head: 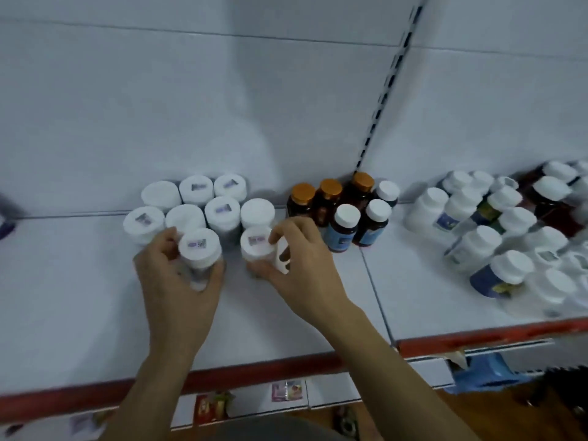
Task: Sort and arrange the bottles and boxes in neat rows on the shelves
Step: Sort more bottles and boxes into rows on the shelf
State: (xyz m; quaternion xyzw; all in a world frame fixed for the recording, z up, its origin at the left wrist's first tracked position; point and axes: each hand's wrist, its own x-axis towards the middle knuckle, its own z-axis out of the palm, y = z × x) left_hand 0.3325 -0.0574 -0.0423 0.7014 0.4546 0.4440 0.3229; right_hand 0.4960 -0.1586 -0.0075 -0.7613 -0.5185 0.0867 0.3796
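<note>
Our forearms reach up from the bottom edge across the red edge strip of the white shelf. Below that strip, small boxes stand side by side on a lower level. Our left hand is curled round a white-capped jar. The thumb lies on its near right side and the fingers wrap behind its left; the jar is upright, with a small purple sticker on its cap. Just to the right, across a narrow gap, our right hand grips a second white-capped jar, thumb low on the near side and a fingertip on the cap's far edge. We cannot tell whether either base touches the shelf, since the hands hide it. Both held jars sit just in front of a cluster of white-capped jars, seven standing in two rows near the back panel. Right of our right hand and close beside it stand two blue-labelled bottles with white caps, and behind them three amber bottles with gold caps. Past the seam in the shelf, well apart from both hands, a crowd of white bottles stands unevenly, some of them tilted.
</note>
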